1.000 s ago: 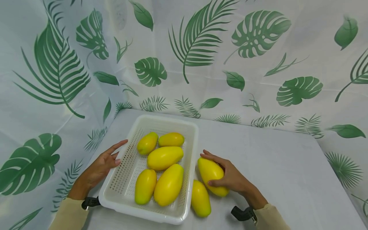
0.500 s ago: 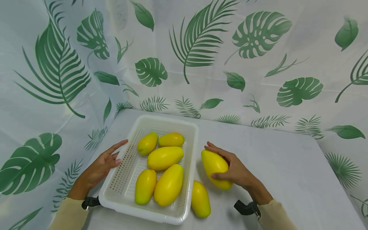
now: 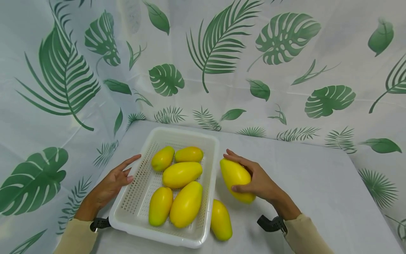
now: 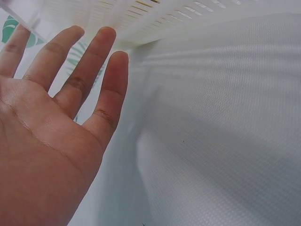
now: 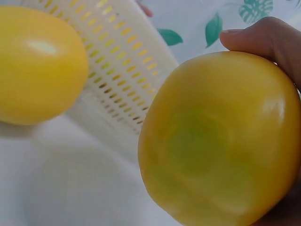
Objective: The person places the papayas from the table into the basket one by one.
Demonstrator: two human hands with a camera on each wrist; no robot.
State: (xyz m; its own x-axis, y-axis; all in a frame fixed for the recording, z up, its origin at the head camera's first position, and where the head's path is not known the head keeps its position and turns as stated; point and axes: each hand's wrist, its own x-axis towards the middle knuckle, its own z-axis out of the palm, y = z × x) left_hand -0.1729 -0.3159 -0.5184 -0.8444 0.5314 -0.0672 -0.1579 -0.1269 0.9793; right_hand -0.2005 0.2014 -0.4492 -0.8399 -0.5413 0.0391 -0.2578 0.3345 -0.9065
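In the head view my right hand (image 3: 261,181) grips a yellow mango (image 3: 235,176) just right of the white slotted basket (image 3: 207,218). The right wrist view shows the greenish end of this held mango (image 5: 216,146) up close, thumb along its side. Several yellow mangoes lie in the basket, one of them a large mango (image 3: 186,204) at the near side. My left hand (image 3: 111,183) is at the basket's left side, fingertips touching the rim. Seen from the left wrist, the left hand (image 4: 56,117) has its fingers extended beside the basket wall (image 4: 136,19).
Another mango (image 3: 221,220) lies on the white-covered table (image 3: 304,183), against the basket's right side. Behind and to the left hangs a white curtain (image 3: 222,95) printed with green leaves.
My right hand has lifted the mango and carried it away from the other loose one, farther back along the basket's right side. The left hand and the basket have stayed put.
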